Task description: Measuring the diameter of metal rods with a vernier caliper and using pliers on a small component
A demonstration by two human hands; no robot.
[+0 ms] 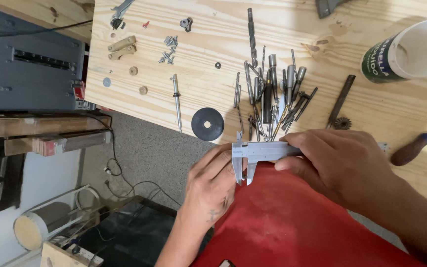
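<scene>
Right hand (342, 165) pinches a steel caliper (260, 152) while left hand (213, 185) pinches at its jaws above the bench (198, 106); keeping the beam level should read truest

Single view from a head-worn camera, looking steeply down and slightly forward over the near edge of a pale wooden workbench (208, 99). Close range: left hand (211, 185) and right hand (342, 165) filling the lower centre, just beneath the lens. Bench top across the upper right; grey floor (144, 153) and a dark cabinet (25, 59) at left, seen past the bench edge. Red cloth (292, 227) at bottom, nearest the camera.
</scene>
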